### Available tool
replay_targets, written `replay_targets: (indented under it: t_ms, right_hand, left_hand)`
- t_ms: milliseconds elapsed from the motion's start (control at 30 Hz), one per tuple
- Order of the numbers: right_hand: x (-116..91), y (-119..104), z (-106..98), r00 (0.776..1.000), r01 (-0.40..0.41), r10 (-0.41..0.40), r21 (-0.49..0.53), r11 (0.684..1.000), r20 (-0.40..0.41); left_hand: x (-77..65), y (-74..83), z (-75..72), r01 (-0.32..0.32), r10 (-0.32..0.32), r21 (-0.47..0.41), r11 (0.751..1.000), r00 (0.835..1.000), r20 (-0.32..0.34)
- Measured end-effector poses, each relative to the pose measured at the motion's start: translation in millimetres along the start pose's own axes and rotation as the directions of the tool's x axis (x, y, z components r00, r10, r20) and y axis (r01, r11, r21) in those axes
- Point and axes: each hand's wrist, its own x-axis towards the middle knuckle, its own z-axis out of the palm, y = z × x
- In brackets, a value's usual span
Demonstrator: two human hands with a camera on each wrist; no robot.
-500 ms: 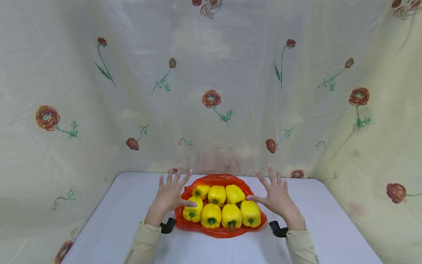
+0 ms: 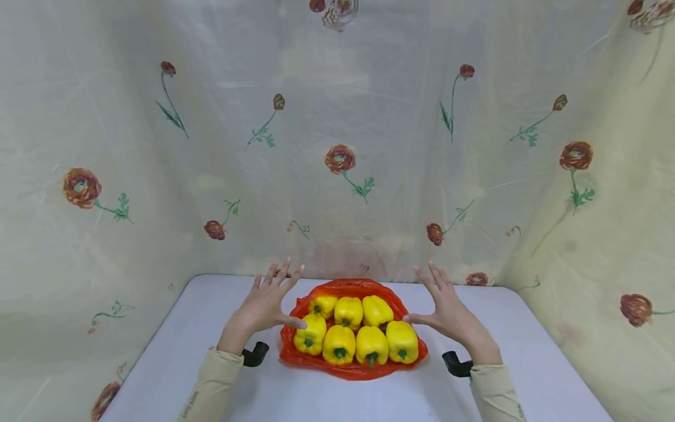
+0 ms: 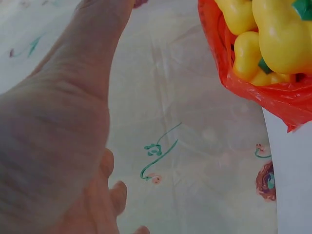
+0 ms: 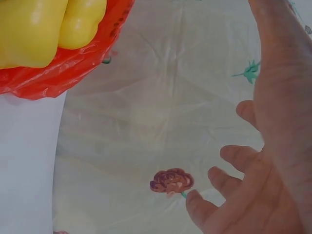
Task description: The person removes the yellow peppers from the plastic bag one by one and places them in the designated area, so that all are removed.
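Seven yellow bell peppers [image 2: 371, 341] sit in an opened red plastic bag [image 2: 354, 285] on the white table [image 2: 337, 404], three in the back row and four in front. The left hand [image 2: 262, 308] and the right hand [image 2: 448, 313] hover at either side, fingers spread and grasping nothing, thumbs pointing inward. A flower-patterned sheet [image 2: 392, 99] hangs behind.

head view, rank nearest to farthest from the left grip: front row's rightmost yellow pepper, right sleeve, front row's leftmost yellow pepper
1. Leftmost yellow pepper, red bag left end
2. Rightmost yellow pepper, red bag right end
3. Right sleeve, lower right, past the red bag
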Motion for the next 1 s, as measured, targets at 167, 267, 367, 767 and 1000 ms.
replay_targets:
  t_ms: [167, 267, 367, 767, 1000]
  right_hand:
    - [-3.0, 6.2, 3.1, 1.0, -0.006, 0.006, 0.008, 1.0, 0.014]
    - [-6.4, 10.3, 7.4, 1.0, -0.006, 0.006, 0.012, 1.0, 0.019]
    - [-9.4, 14.6, 12.9, 1.0, 0.004, -0.005, 0.04, 0.999, 0.023]
    - [-16.4, 34.0, 42.7, 0.995, -0.037, 0.017, 0.211, 0.977, 0.096]
    - [-18.8, 37.9, 52.0, 0.992, -0.059, 0.02, 0.315, 0.947, 0.126]
  left_hand:
    - [-2.5, -2.1, 1.8, -0.028, 0.028, -0.004, 1.0, 1.0, 0.006]
    - [-3.4, -3.9, 5.0, -0.043, 0.043, -0.004, 0.999, 0.999, 0.014]
    - [-3.7, -6.6, 10.5, -0.052, 0.052, -0.001, 0.999, 0.998, 0.032]
    - [-6.5, -20.6, 36.3, -0.086, 0.089, -0.029, 0.996, 0.986, 0.14]
    - [-6.3, -23.3, 42.4, -0.072, 0.086, -0.082, 0.994, 0.981, 0.175]
